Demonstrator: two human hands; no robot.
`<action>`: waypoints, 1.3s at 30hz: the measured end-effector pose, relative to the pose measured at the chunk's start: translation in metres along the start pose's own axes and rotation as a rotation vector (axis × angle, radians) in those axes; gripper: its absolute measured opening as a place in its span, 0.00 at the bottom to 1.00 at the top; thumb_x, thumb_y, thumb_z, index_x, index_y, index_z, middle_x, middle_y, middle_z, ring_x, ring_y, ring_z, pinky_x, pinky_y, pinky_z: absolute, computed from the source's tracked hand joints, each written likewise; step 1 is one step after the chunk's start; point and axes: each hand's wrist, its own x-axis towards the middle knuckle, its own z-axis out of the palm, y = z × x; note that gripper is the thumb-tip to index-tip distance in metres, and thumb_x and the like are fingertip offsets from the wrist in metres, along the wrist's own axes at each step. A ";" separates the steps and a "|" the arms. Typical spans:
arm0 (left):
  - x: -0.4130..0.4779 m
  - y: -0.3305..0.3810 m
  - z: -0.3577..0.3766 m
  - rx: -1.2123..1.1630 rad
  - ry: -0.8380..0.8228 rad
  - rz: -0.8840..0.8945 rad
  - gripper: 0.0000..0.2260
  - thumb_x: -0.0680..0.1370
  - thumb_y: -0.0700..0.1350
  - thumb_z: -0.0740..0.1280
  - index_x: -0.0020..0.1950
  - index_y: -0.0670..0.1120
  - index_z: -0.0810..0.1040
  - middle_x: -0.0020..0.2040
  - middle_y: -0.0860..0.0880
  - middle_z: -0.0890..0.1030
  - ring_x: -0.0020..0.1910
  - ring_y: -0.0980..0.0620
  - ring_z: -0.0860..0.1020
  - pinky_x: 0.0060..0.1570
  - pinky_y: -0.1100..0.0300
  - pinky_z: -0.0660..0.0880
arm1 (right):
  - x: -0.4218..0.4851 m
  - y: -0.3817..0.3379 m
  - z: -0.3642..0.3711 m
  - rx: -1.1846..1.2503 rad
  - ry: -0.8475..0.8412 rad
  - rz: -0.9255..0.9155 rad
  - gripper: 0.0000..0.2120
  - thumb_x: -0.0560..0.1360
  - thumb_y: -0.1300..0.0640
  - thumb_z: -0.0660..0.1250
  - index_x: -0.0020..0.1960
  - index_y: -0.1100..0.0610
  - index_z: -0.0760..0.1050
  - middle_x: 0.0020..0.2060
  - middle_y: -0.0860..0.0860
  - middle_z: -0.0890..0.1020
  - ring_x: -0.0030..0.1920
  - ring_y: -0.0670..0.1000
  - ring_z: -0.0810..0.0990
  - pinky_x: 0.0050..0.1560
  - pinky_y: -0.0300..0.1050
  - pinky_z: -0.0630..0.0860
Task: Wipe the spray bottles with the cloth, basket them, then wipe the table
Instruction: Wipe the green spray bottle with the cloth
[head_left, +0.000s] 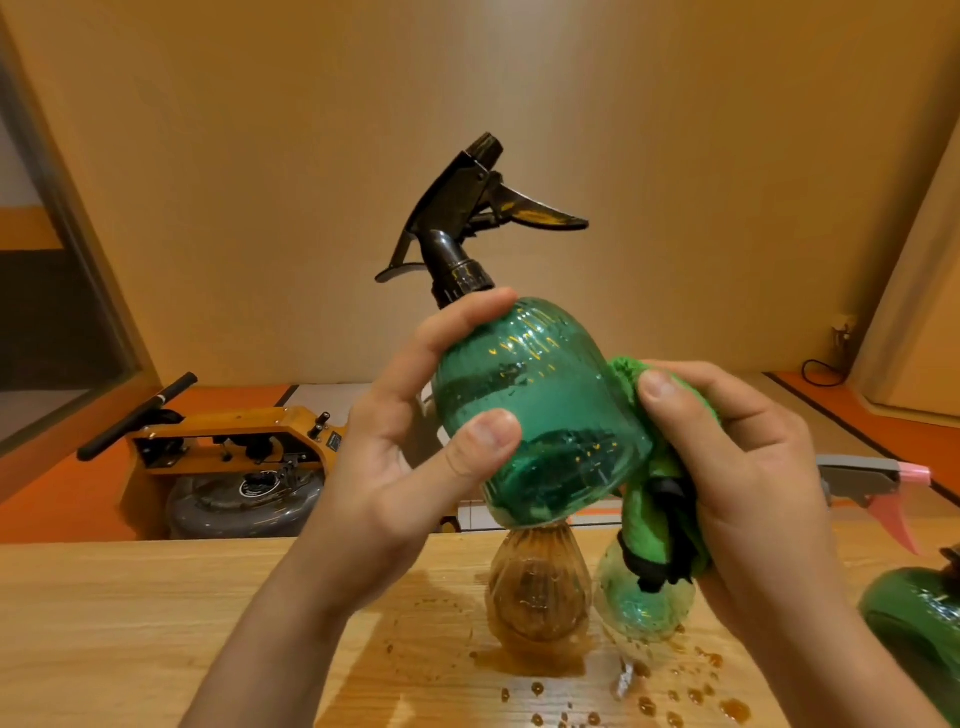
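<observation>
I hold a green spray bottle (540, 410) with a black trigger head up above the table, tilted to the left. My left hand (410, 447) grips its body, thumb on the front and fingers near the shoulder. My right hand (737, 467) presses a bunched green cloth (654, 499) against the bottle's right side and base. Below stand an amber bottle (537, 592) and a light green bottle (644, 608) on the wet wooden table (156, 623); their tops are hidden. A dark green bottle (914, 618) shows at the right edge.
Brown liquid puddles and droplets (691, 696) lie on the table around the bottles. A grey spray head with a pink trigger (878, 483) sticks up at the right. Behind the table, on the floor, sits an orange machine with a black handle (228, 441).
</observation>
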 end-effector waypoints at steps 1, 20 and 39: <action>0.000 0.000 -0.001 0.001 0.005 -0.003 0.22 0.75 0.45 0.68 0.68 0.59 0.78 0.62 0.50 0.81 0.63 0.41 0.80 0.58 0.48 0.80 | -0.002 -0.002 -0.001 -0.018 -0.025 -0.057 0.07 0.72 0.50 0.75 0.43 0.54 0.86 0.34 0.52 0.82 0.29 0.49 0.79 0.29 0.38 0.74; 0.002 -0.001 0.000 0.021 0.043 -0.003 0.22 0.75 0.45 0.69 0.69 0.59 0.77 0.62 0.50 0.81 0.64 0.41 0.80 0.58 0.52 0.80 | -0.009 -0.004 0.005 -0.294 -0.057 -0.400 0.04 0.75 0.53 0.72 0.48 0.48 0.84 0.44 0.50 0.80 0.45 0.46 0.80 0.44 0.34 0.75; 0.001 -0.004 -0.002 0.016 0.070 -0.099 0.23 0.74 0.48 0.71 0.68 0.61 0.78 0.64 0.52 0.81 0.65 0.44 0.81 0.56 0.51 0.81 | -0.005 -0.001 0.004 -0.325 -0.050 -0.312 0.03 0.76 0.51 0.73 0.48 0.46 0.85 0.45 0.48 0.81 0.41 0.50 0.83 0.39 0.36 0.76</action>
